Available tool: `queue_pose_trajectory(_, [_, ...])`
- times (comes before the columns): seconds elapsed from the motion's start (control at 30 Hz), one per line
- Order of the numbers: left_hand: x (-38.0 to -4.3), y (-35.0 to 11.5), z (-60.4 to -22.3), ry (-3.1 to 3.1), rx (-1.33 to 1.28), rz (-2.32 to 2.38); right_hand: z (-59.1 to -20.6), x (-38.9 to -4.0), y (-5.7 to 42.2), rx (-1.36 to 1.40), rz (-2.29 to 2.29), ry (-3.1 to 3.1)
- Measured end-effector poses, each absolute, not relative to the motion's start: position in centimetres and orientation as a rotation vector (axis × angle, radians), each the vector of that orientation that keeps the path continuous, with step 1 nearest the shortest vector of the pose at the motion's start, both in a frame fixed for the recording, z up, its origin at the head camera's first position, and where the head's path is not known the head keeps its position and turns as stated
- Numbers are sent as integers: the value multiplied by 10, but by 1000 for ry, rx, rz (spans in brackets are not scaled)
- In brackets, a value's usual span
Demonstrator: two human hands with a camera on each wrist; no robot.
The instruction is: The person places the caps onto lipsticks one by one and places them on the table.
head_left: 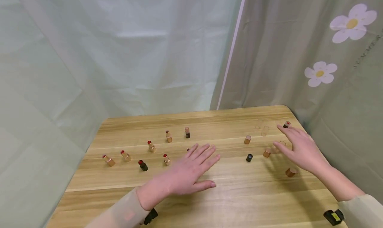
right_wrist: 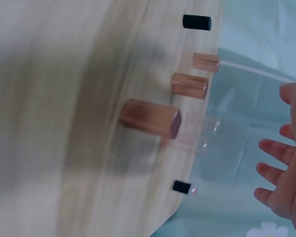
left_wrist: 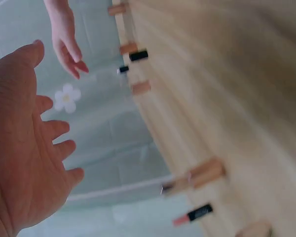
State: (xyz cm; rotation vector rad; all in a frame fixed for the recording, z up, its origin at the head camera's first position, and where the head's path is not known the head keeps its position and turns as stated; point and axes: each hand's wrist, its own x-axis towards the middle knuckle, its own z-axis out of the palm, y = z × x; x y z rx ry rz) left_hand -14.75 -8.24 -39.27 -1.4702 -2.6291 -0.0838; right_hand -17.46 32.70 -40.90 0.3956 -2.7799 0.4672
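Observation:
My left hand (head_left: 191,171) hovers over the middle of the table with fingers straight, holding nothing. It partly hides a small dark-tipped item (head_left: 188,150) behind its fingers. Left of it stand several uncapped lipsticks: gold ones such as this red lipstick (head_left: 151,146), and a black lipstick (head_left: 143,165). A pink lipstick (left_wrist: 193,215) with a black base shows in the left wrist view. My right hand (head_left: 302,148) is raised on the right, fingers spread and nothing in them. Around it are copper caps (right_wrist: 150,118), a black cap (right_wrist: 197,22) and faint clear caps (head_left: 265,131).
Near the far right corner of the wooden table (head_left: 239,194) stands a black lipstick with a clear top (head_left: 286,124), overlapped by the right fingertips in the head view. A pale curtain (head_left: 149,55) hangs right behind the table and along its sides.

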Motion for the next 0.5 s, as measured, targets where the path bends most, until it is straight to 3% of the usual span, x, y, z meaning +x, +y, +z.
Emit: queue_pose_trajectory(0.5, [-125,-45,-441,-2614,-1652,-116,-438,-138,363,222,483,-2934])
